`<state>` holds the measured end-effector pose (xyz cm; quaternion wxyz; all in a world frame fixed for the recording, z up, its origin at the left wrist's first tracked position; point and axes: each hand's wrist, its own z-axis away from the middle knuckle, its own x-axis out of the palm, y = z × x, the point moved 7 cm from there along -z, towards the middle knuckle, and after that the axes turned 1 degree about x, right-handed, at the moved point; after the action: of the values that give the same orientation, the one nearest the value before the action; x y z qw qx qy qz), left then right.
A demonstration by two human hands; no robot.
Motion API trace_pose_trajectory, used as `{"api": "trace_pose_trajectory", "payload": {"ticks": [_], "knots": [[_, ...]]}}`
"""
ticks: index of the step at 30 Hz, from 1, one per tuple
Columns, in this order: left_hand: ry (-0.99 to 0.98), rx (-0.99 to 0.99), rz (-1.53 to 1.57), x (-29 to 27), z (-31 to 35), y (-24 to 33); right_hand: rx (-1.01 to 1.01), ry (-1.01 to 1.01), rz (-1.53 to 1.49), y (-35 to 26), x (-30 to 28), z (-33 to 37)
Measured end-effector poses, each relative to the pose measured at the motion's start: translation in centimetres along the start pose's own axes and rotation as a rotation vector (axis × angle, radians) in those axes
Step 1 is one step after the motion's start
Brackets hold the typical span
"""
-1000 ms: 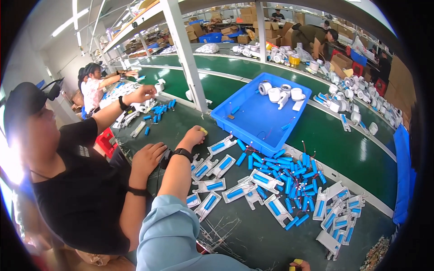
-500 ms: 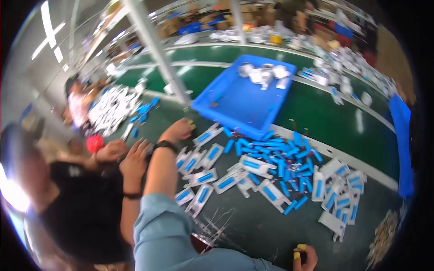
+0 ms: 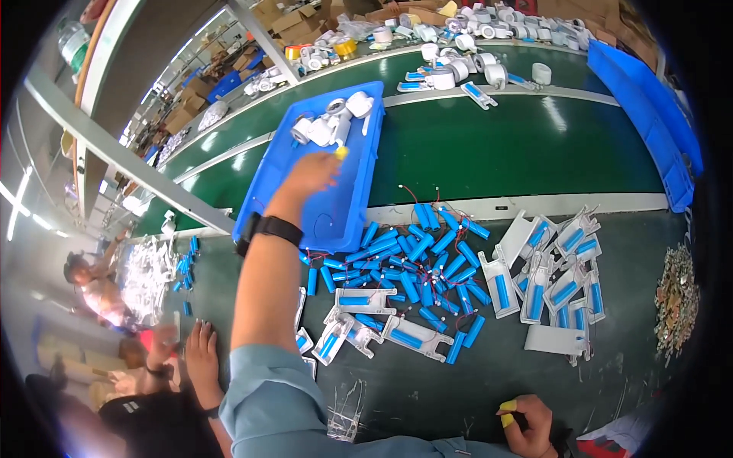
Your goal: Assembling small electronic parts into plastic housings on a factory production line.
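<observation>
My left hand (image 3: 311, 177), a dark band on its wrist and yellow wrap on a fingertip, reaches into a blue plastic bin (image 3: 256, 179). Its fingers are apart, and the wrapped tip is by the lower end of a white plastic part (image 3: 321, 131) with a round head. Whether it touches that part I cannot tell. Near the front edge of the table, my right hand (image 3: 531, 424) rests with fingers curled, yellow wraps on two fingers and nothing visible in them. Between them lie blue battery cells (image 3: 410, 286) with thin wires and white casings (image 3: 412, 336) holding blue cells.
More casings (image 3: 563, 340) are heaped at right, beside a pile of small scraps (image 3: 676, 305). A green conveyor (image 3: 504, 145) runs behind, with white parts (image 3: 458, 69) beyond. A co-worker's hand (image 3: 201, 355) is close at left. Another blue bin (image 3: 641, 114) stands far right.
My left hand has moved from over the table beside the bin to inside it, near the white parts. The view has turned left-to-right, shifting the scene. My right hand stays low at the front.
</observation>
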<state>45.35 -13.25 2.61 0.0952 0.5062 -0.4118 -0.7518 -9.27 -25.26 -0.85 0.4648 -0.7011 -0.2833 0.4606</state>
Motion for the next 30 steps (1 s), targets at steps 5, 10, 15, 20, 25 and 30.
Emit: {"api": "trace_pose_trajectory", "payload": {"ticks": [5, 10, 15, 20, 25, 30], "knots": [[0.09, 0.164, -0.465, 4.7, 2.0, 1.9, 0.029, -0.024, -0.001, 1.4, 0.9, 1.2], [0.116, 0.24, -0.591, 4.0, 3.7, 1.9, 0.064, 0.021, 0.006, 2.5, 1.1, 1.6], [0.014, 0.283, -0.614, 2.8, 7.4, 0.4, 0.016, 0.004, -0.021, 1.1, 1.2, 0.4], [-0.236, 0.321, -0.687, 1.9, 10.1, 1.8, 0.015, 0.005, -0.008, 0.9, 0.7, 0.1], [-0.415, -0.086, -0.202, -2.5, 4.7, -1.8, 0.031, 0.036, -0.018, 0.2, 0.8, -0.1], [0.09, -0.003, -0.374, -2.3, -5.8, -6.3, 0.052, 0.031, -0.025, 0.8, 0.9, -0.2]]}}
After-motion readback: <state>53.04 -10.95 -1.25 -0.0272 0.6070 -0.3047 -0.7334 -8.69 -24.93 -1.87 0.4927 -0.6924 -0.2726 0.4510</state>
